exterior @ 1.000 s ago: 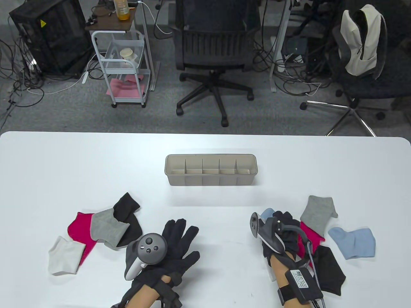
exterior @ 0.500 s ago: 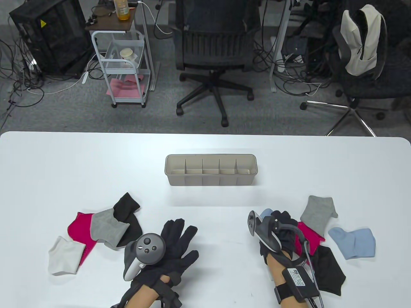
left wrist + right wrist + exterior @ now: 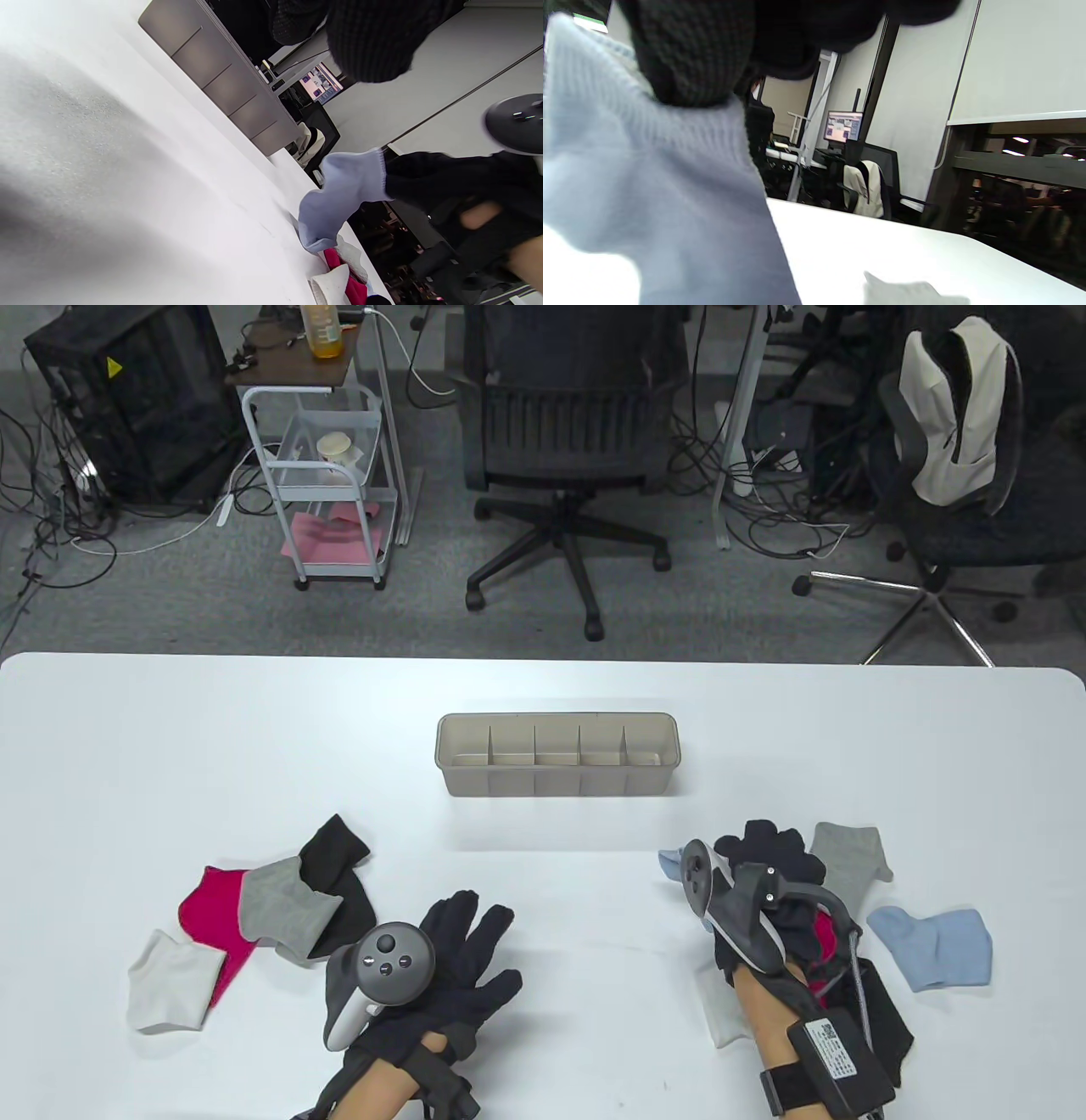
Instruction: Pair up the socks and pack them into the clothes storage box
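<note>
right hand [image 3: 768,874] now raised, gripping blue sock [image 3: 339,195]

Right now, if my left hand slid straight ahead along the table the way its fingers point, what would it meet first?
Probably nothing soon. The left hand lies flat, fingers pointing up and slightly right across bare table. The storage box is the nearest thing that way, though the line may pass its right end.

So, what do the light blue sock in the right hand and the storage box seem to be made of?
Light blue sock: soft ribbed knit, matte; the ribs show and it hangs limp from the right hand. Storage box: probably rigid plastic, smooth greyish beige, with straight thin walls and dividers.
</note>
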A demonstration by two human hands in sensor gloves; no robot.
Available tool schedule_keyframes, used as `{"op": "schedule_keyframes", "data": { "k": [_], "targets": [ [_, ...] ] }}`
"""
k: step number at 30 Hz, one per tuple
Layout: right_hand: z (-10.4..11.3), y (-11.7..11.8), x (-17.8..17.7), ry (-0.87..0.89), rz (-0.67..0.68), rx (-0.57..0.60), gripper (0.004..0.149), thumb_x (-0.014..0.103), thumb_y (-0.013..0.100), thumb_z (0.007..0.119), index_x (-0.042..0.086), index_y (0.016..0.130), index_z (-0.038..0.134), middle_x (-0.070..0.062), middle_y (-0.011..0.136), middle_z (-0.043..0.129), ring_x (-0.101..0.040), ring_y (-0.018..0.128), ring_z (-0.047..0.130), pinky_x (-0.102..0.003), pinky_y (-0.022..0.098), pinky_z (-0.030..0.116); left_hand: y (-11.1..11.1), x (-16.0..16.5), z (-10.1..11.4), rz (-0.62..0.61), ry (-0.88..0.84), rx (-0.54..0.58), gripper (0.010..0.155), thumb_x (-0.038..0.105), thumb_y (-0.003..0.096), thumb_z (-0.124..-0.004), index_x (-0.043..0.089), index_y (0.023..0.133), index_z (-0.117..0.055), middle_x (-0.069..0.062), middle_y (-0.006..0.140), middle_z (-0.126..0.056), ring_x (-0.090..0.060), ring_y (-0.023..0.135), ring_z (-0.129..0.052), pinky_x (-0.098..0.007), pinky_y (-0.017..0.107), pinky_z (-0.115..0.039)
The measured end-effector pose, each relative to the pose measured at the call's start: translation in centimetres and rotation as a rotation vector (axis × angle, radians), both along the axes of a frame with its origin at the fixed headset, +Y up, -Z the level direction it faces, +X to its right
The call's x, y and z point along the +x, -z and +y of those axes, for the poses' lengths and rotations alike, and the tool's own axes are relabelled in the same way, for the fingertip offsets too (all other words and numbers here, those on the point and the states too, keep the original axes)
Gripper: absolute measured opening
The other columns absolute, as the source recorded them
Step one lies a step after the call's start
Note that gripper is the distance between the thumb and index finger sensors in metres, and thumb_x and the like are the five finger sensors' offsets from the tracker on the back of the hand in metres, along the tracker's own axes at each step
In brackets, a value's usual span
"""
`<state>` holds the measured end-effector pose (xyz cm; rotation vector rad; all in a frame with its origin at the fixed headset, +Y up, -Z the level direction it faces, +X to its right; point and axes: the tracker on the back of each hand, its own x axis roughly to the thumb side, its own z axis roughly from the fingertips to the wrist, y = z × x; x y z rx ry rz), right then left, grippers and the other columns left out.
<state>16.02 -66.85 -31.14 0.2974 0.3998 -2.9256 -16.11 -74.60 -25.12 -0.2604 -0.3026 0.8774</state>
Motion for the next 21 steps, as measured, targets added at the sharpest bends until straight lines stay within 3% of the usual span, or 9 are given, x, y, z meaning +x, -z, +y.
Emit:
{"op": "schedule_keyframes", "data": {
  "k": [10, 14, 17, 21],
  "targets": [
    [5.6, -3.4, -3.9, 0.194, 0.238, 0.075, 0.037, 0.043, 0.038, 0.084, 0.042, 0.074, 0.083, 0.007, 0.078, 0.081, -0.012, 0.056, 0.08, -0.034, 0.045, 0.071, 0.3, -0.8, -0.6, 0.081, -0.012, -0.065, 0.08, 0.045, 0.0476, -0.078, 0.014, 0.112, -0.041, -0.026, 0.111, -0.038, -0.053, 0.091, -0.045, -0.062, 0.061, -0.048],
    [7.0, -4.8, -6.0, 0.281, 0.297, 0.03, 0.037, 0.043, 0.038, 0.084, 0.04, 0.075, 0.083, 0.005, 0.079, 0.081, -0.014, 0.057, 0.079, -0.036, 0.046, 0.07, 0.4, -0.8, -0.7, 0.082, -0.053, -0.094, 0.084, 0.046, 0.0463, -0.081, 0.016, 0.112, -0.038, -0.023, 0.105, -0.045, -0.047, 0.077, -0.055, -0.06, 0.055, -0.051],
    [7.9, -6.1, -7.5, 0.335, 0.354, -0.002, 0.037, 0.042, 0.039, 0.084, 0.039, 0.076, 0.083, 0.004, 0.08, 0.08, -0.015, 0.058, 0.078, -0.037, 0.047, 0.069, 0.3, -0.8, -0.9, 0.115, -0.111, -0.125, 0.093, 0.05, 0.0436, -0.082, 0.019, 0.113, -0.029, -0.017, 0.092, -0.054, -0.038, 0.062, -0.061, -0.056, 0.047, -0.054],
    [8.4, -7.6, -9.0, 0.365, 0.404, -0.058, 0.037, 0.043, 0.04, 0.084, 0.037, 0.077, 0.083, 0.003, 0.08, 0.08, -0.017, 0.058, 0.078, -0.038, 0.047, 0.068, 0.3, -0.5, -0.9, 0.036, -0.273, -0.198, 0.093, 0.051, 0.042, -0.084, 0.022, 0.113, -0.031, -0.013, 0.084, -0.058, -0.034, 0.058, -0.062, -0.055, 0.045, -0.055]
  ]
}}
